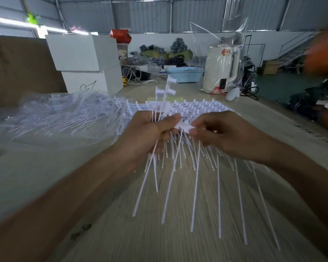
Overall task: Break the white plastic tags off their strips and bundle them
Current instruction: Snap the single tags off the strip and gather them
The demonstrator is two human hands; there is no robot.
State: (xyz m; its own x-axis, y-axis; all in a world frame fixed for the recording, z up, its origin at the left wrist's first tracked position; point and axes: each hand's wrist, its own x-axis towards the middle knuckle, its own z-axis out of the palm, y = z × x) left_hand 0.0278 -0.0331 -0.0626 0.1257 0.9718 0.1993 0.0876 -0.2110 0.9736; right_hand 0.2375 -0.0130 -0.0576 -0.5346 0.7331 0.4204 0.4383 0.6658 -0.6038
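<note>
My left hand (150, 133) grips a small bundle of loose white plastic tags (164, 95); their square heads stick up above my fist and their thin tails hang below it. My right hand (216, 133) pinches the head of one tag (186, 127) between thumb and fingers, right beside my left thumb. Under both hands lies a wide strip of white tags (197, 106) on the wooden table (159, 233), heads in rows at the far side, long tails fanning toward me.
A clear plastic bag full of more tags (61, 114) lies at the left. Behind stand white boxes (83, 59), a blue basket (184, 73), a white appliance in plastic wrap (222, 69) and a brown cardboard sheet (17, 69). The table's right edge drops to a green floor.
</note>
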